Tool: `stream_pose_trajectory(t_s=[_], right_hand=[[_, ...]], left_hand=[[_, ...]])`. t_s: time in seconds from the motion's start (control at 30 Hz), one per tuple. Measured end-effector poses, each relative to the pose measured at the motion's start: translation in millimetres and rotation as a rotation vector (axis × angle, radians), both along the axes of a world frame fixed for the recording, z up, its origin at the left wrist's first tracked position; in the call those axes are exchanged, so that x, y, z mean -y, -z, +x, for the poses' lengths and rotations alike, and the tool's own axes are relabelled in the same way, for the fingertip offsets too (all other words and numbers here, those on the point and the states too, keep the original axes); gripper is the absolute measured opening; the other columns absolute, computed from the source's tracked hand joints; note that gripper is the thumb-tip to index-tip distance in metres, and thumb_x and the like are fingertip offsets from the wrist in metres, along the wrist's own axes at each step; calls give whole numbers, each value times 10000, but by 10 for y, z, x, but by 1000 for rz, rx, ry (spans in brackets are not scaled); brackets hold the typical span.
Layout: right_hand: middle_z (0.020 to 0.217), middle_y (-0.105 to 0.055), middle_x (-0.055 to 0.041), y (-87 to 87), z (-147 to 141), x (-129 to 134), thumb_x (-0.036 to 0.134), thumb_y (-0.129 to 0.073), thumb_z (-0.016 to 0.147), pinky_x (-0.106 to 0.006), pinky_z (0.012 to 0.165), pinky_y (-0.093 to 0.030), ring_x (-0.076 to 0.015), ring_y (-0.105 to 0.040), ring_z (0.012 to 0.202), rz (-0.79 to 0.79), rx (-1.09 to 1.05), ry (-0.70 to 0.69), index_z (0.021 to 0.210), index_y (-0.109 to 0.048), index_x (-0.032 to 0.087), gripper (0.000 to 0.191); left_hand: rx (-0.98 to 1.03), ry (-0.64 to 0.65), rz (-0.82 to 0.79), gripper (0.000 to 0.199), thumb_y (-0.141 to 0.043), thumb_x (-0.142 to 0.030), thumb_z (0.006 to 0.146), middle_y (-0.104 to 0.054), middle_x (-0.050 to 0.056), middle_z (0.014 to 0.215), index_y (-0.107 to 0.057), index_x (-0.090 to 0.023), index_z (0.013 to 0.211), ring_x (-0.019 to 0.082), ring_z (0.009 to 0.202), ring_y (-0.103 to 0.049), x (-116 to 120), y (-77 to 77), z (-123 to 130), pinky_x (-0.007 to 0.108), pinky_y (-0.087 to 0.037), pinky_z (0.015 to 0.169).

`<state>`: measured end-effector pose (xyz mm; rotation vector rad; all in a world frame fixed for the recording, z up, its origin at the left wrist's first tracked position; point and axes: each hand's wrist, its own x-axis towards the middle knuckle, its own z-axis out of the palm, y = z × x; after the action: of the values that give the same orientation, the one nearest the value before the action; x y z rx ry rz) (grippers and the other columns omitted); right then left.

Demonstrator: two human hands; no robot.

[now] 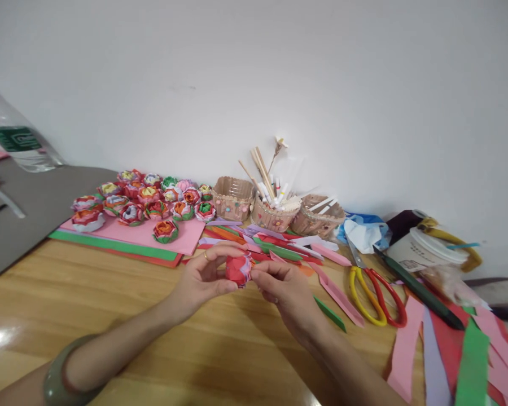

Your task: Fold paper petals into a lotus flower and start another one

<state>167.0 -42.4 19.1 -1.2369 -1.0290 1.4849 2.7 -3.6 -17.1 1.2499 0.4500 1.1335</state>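
Observation:
A red paper flower (238, 270) with purple and orange petal edges is held just above the table, tipped on its side. My left hand (203, 273) grips its red base between thumb and fingers. On the flower's right side, the fingertips of my right hand (281, 285) pinch at the petal edge; the exact bit of paper between them is hidden. Behind the hands lie several folded paper strips (279, 248) in red, green, purple and pink. Finished paper flowers (156, 210) stand in a cluster at the back left on a pink paper sheet (188, 239).
Three decorated baskets (232, 198) stand against the wall, two holding sticks and pens. To the right lie scissors (375, 293), a dark green craft knife (423, 287), a white tub (425, 251) and flat paper strips (472, 361). A plastic bottle (21, 141) is at far left.

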Motion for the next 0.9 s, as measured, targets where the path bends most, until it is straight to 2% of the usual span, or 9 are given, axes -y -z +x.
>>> stream_pose_trajectory(t_s=[0.17,0.33,0.57,0.77,0.9], right_hand=[[491,-457,56,-46,6,-6,332,-703,621,-236,444,-148,-51,-252,447,7,57,-1,598,-655,148,192],[450,-419,73,-63,21,-8,309,-708,622,-225,424,-151,-42,-254,421,-6,87,-15,565,-623,146,193],[464,-407,79,-70,32,4,396,-626,721,-199,397,-207,-42,-301,391,56,136,-78,713,-620,149,247],[483,-430,69,-103,6,0,328,-625,693,-187,381,-222,-45,-294,405,89,246,-31,652,-601,151,183],[480,-426,65,-108,-6,15,292,-613,703,-194,385,-231,-52,-294,405,135,282,-14,618,-589,162,158]], left_hand=[[5,52,53,353,-716,-152,668,-544,54,1116,-660,-278,993,204,1024,-536,-6,2,5,281,-480,816],[4,87,40,369,-722,-147,661,-529,53,1123,-650,-283,997,188,964,-557,-4,17,7,294,-485,807],[-23,33,43,350,-721,-146,664,-543,58,1134,-655,-274,983,202,1025,-536,-34,23,3,280,-479,816],[-66,6,35,344,-730,-158,652,-569,70,1142,-657,-251,975,220,1032,-552,-21,17,-5,308,-494,817],[-125,-10,-20,468,-733,-142,647,-585,63,1188,-610,-270,1081,234,1087,-540,-4,38,13,344,-471,885]])
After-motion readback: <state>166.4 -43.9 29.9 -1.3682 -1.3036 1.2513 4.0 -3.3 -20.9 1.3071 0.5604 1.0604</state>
